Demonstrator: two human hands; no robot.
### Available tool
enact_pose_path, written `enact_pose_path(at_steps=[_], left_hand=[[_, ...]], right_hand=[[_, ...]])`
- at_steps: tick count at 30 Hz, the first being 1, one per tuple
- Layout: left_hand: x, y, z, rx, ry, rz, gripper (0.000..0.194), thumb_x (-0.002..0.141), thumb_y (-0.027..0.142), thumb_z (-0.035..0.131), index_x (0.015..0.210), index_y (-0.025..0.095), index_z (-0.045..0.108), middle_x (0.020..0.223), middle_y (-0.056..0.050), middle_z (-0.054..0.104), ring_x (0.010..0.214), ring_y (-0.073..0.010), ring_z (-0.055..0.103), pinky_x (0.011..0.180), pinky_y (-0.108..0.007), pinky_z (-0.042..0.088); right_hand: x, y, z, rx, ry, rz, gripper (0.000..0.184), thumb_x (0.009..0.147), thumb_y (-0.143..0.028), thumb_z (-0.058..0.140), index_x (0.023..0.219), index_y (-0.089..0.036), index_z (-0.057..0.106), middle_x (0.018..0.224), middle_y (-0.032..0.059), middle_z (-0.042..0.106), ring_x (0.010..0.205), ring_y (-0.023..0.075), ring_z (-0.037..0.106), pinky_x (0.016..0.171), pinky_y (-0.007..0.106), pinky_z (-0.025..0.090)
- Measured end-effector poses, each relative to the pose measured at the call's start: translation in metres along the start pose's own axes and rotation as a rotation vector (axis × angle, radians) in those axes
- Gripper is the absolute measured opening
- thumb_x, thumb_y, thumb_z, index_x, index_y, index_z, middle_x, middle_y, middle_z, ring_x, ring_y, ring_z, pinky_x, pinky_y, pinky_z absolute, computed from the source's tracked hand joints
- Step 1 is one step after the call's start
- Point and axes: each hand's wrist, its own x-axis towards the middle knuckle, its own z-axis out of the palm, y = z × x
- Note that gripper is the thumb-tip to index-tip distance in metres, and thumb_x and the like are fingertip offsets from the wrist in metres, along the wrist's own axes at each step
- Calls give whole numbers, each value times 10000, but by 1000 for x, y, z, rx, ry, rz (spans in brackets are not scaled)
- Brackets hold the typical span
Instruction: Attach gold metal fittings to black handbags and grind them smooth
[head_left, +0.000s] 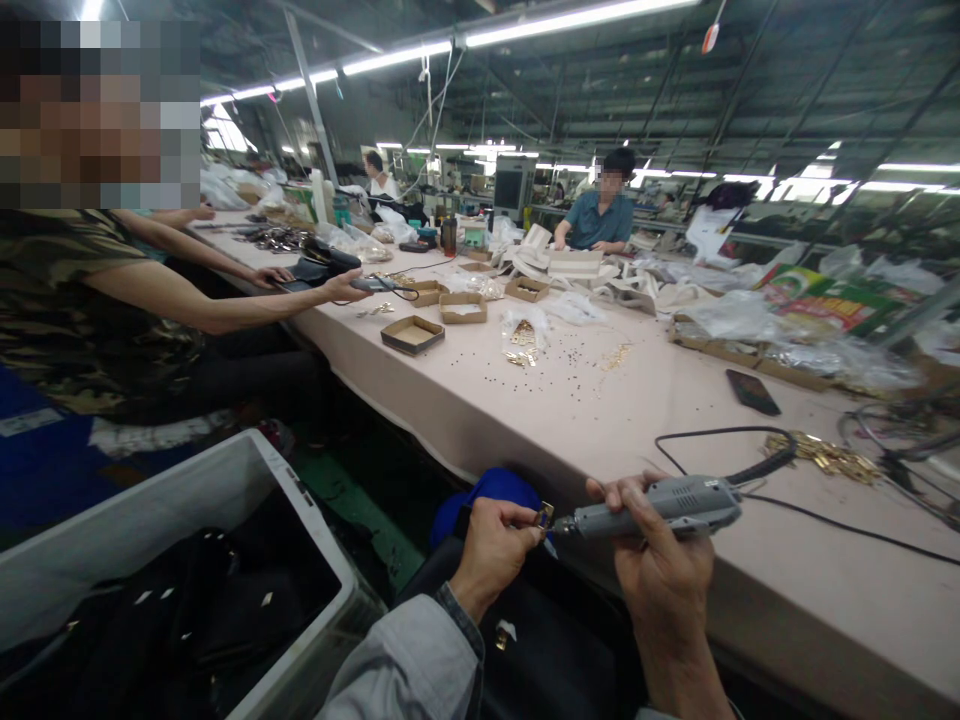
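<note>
My right hand (664, 570) is wrapped round a grey electric screwdriver (675, 507), which points left. Its tip meets a small gold metal fitting (545, 516). That fitting is pinched between the thumb and fingers of my left hand (495, 545). Below my hands, a black leather-like piece (555, 650) lies across my lap, with another small gold fitting (502, 638) and a white scrap on it. Whether the pinched fitting is joined to the black piece is hidden by my hand.
A grey bin (315, 545) of black pieces stands at left. On the pink-covered table (480, 400) are cardboard trays (412, 335), scattered screws, a phone (752, 391), gold fittings (821, 455) and a trailing cable (847, 515). A co-worker (150, 300) holds another screwdriver at left.
</note>
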Motion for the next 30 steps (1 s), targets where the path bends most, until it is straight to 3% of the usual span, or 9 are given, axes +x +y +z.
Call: enact_pose_path(at_steps=[14, 30], left_hand=[[-2, -2, 0, -28, -9, -8, 214, 622, 209, 824, 802, 96, 846, 678, -73, 741, 602, -165, 590, 551, -257, 418], [-3, 3, 0, 15, -20, -10, 208, 655, 215, 798, 825, 109, 854, 643, -52, 715, 557, -138, 532, 518, -248, 373]], right_hand=[[-2, 2, -2, -20, -24, -33, 400, 815, -198, 816, 1142, -254, 591, 882, -35, 572, 760, 128, 613, 972, 547, 573], [-7, 0, 6, -60, -77, -89, 390, 816, -185, 812, 1134, -243, 593, 873, -26, 595, 748, 142, 622, 962, 583, 563]])
